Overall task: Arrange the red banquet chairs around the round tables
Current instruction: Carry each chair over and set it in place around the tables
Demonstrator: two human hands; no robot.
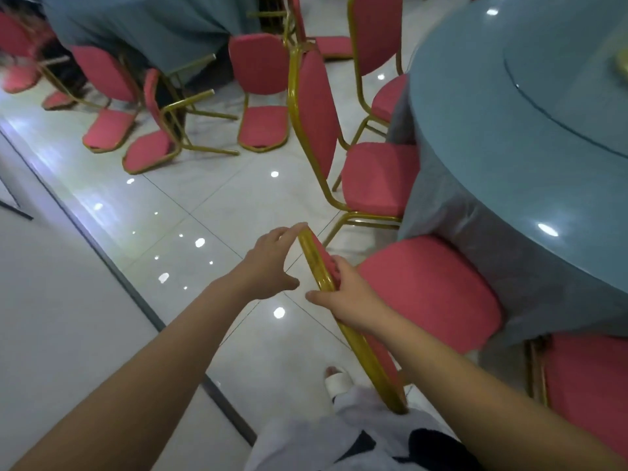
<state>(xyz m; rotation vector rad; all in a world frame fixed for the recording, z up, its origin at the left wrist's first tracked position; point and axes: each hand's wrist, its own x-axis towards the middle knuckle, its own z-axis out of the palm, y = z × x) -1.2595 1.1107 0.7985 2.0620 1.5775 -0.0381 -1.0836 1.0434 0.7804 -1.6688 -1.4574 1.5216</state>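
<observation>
Your right grip (346, 300) clasps the chair (428, 290) by its back, your left grip (268, 263) touches it loose-fingered just beyond; seating looks underway, so nudge it toward the surface (509, 137) ahead.

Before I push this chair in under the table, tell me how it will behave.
The chair will probably slide easily: the tile floor is glossy enough to mirror lights. Its gold tube frame looks rigid, so it should move as one piece. Pushed high at the backrest, where your right hand grips and left hand touches, it may tip.
</observation>
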